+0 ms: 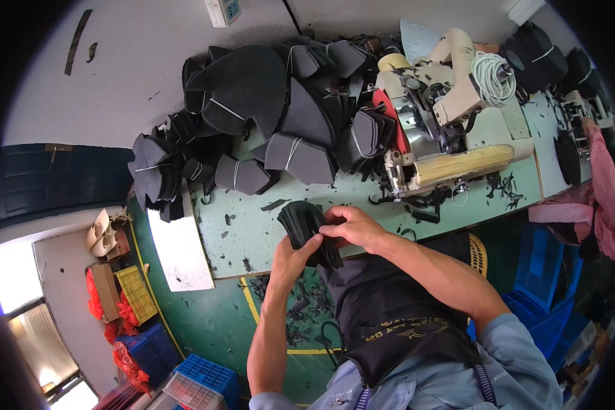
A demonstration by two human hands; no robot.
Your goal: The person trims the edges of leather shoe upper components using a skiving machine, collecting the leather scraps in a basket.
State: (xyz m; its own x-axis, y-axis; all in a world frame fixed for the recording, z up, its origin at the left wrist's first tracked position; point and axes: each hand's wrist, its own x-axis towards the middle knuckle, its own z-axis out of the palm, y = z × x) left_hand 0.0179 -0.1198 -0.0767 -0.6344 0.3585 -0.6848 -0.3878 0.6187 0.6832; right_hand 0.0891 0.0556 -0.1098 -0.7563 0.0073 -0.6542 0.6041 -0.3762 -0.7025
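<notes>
A thick stack of black cut pieces (298, 221) is held over the near edge of the pale green worktable (224, 236). My left hand (295, 254) grips it from the left and below, the thumb pressed on its near side. From the right, my right hand (350, 227) has its fingers curled in at the stack's edge, close to my left thumb. Its fingertips are partly hidden, so I cannot see whether a single piece is pinched. Just beyond the hands lie tied bundles of dark grey pieces (299, 158).
A cream-coloured machine (451, 102) with a coiled white cord (493, 78) stands on the table's right part. Black scraps (502, 190) litter table and floor. At far right is another person's pink checked sleeve (601, 167). Blue crates (536, 301) stand right; more crates (201, 379) sit lower left.
</notes>
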